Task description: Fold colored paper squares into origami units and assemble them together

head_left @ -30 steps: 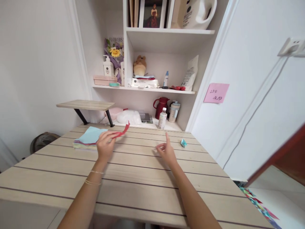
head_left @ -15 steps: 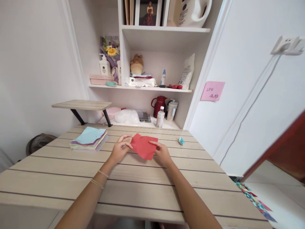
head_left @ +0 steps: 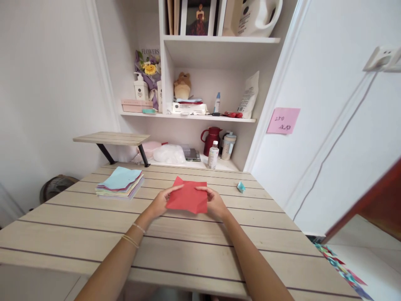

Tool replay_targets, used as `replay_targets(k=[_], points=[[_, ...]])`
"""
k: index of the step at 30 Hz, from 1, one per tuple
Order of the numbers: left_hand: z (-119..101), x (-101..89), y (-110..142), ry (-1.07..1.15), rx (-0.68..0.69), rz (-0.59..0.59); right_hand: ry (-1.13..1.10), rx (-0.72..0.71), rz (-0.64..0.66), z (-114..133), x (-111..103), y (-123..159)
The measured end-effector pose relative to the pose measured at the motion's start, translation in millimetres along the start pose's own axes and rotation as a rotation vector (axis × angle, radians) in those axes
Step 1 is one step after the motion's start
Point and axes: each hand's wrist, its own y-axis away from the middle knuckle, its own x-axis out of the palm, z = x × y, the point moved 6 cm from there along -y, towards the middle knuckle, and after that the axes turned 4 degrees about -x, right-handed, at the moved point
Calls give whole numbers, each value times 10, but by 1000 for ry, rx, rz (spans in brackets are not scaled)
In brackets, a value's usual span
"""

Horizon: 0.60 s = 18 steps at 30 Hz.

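Observation:
A creased red sheet of paper (head_left: 188, 198) is held up between both hands, just above the wooden table (head_left: 175, 251). My left hand (head_left: 161, 202) grips its left side, thumb on top and the other fingers behind it. On the right edge, my right hand (head_left: 216, 202) pinches the sheet the same way. To the left lies a stack of coloured paper (head_left: 120, 183) with a light blue sheet uppermost. A small folded teal paper piece (head_left: 241, 187) rests on the table beyond my right hand.
A small raised shelf (head_left: 112, 138) on black legs stands at the table's back left. Behind the table are a clear bottle (head_left: 213, 155), a dark red jug (head_left: 212, 141) and a pale cup (head_left: 229, 146). Colourful paper pieces (head_left: 340, 267) lie low at the right.
My left hand has brought the red sheet from beside the stack to the middle, spreading it from a narrow edge-on view. My right hand, previously free, has taken its right side.

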Motion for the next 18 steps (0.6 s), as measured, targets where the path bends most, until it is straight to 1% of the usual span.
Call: replay_targets(k=[3, 5, 6, 8, 11, 13, 15, 16, 18], points=[[-5, -54, -18, -173, 49, -103, 38, 14, 44, -12, 44, 4], [10, -87, -31, -231, 79, -194, 95, 17, 25, -30, 43, 2], [31, -96, -36, -228, 76, -234, 116, 18, -7, -44, 29, 0], [90, -96, -45, -168, 42, -296, 126, 23, -102, -78, -18, -5], [173, -74, -55, 6, -14, -357, 75, 29, -229, -112, -74, -4], [188, -67, -56, 120, -16, -396, 27, 25, -263, -103, -74, -1], [172, -67, -47, 201, 1, -436, -17, 8, -269, -67, -48, 1], [156, -58, -42, 233, 12, -441, -32, -5, -273, -45, -35, 2], [119, -3, -39, 267, 22, -394, -42, -27, -296, -11, -15, 5]])
